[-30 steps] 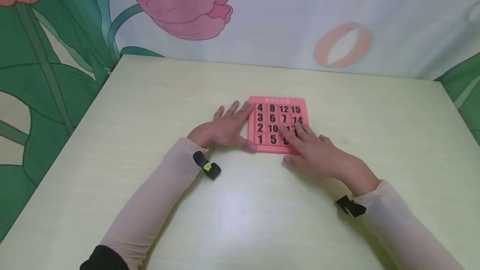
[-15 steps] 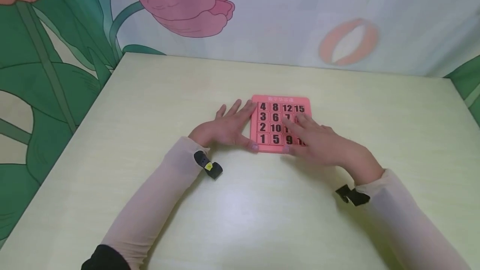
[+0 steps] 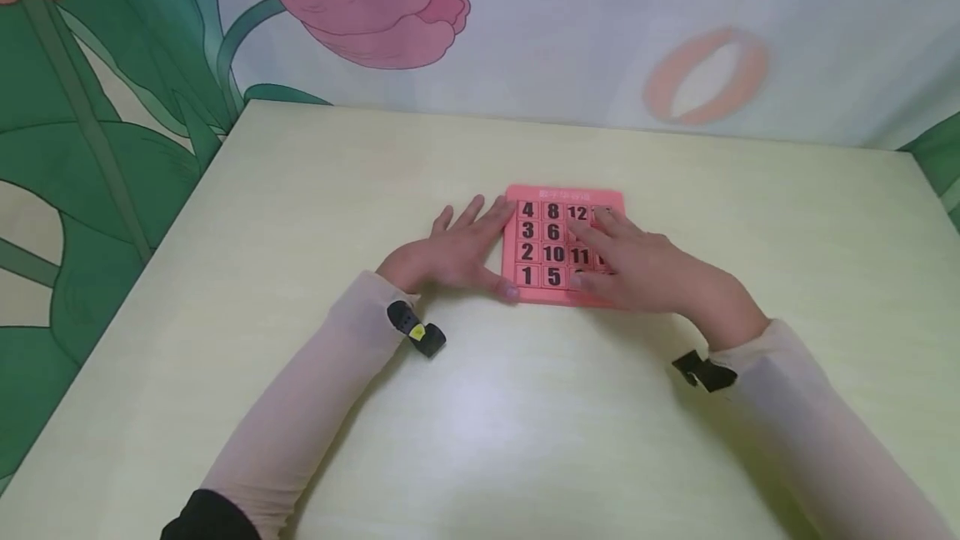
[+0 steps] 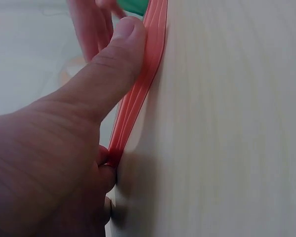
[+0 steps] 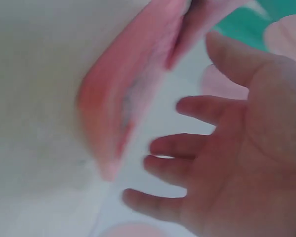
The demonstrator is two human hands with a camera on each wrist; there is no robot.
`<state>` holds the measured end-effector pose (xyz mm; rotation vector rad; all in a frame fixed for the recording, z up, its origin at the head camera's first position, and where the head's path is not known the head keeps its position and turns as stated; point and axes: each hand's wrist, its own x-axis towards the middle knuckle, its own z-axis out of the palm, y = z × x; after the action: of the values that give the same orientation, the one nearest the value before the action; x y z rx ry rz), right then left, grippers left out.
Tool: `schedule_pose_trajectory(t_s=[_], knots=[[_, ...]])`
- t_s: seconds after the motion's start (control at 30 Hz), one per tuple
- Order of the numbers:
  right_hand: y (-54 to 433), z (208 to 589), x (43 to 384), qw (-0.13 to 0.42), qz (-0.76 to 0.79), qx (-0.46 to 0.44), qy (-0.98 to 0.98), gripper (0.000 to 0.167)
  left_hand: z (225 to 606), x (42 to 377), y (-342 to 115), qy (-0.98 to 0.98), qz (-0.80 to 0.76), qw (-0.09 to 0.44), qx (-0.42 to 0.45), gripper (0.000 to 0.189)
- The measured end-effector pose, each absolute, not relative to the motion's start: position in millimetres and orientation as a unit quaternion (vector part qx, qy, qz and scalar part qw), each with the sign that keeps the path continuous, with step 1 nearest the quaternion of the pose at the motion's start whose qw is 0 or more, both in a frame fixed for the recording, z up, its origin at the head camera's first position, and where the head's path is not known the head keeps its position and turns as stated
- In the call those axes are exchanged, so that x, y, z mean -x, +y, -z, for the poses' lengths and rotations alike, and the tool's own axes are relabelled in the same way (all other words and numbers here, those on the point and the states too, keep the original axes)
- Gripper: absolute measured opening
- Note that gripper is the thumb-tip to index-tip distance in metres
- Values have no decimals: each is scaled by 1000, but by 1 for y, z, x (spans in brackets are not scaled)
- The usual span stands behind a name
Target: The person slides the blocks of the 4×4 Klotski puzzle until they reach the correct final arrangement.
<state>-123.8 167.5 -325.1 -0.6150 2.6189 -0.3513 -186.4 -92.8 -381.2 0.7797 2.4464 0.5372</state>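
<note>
A red sliding number puzzle [image 3: 558,192] lies flat on the table, its tiles printed with black numbers. My left hand [image 3: 453,259] spans its left side with spread fingers; the thumb [image 4: 108,74] touches the near-left corner, as the left wrist view also shows. Over the puzzle's right part hovers my right hand [image 3: 652,272], its fingers extended and slightly spread, hiding several tiles on that side. In the right wrist view a gap shows between these fingers [image 5: 172,144] and the puzzle's blurred surface [image 5: 113,108].
The pale table [image 3: 465,432] stretches round the puzzle on all sides. Behind its far edge hangs a cloth [image 3: 555,40] printed with large flowers and leaves. Both forearms wear pale sleeves [image 3: 307,398] with a black strap at each wrist.
My right hand has moved up and away over the puzzle, from its lower right toward the upper right, uncovering lower tiles and covering upper ones. My left hand stays at the left edge.
</note>
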Motion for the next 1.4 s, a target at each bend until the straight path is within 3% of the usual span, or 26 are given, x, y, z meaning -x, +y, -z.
schedule_pose_trajectory(t_s=[0.13, 0.43, 0.57, 0.7, 0.97, 1.23, 1.4], knots=[[164, 340, 145, 226, 124, 201, 945, 79, 386, 185, -95, 898, -210, 259, -286, 130], [170, 324, 112, 236, 117, 224, 938, 79, 384, 184, -90, 900, -201, 255, -289, 130], [158, 328, 129, 207, 132, 235, 941, 76, 384, 182, -93, 901, -202, 253, -288, 129], [153, 341, 144, 219, 137, 230, 938, 75, 388, 180, -94, 894, -215, 261, -293, 130], [160, 333, 142, 225, 82, 168, 956, 82, 390, 180, -97, 898, -218, 252, -288, 130], [130, 339, 159, 223, 86, 227, 944, 69, 389, 179, -101, 897, -214, 258, -287, 128], [136, 330, 160, 245, 48, 179, 952, 65, 385, 179, -99, 897, -216, 253, -291, 129]])
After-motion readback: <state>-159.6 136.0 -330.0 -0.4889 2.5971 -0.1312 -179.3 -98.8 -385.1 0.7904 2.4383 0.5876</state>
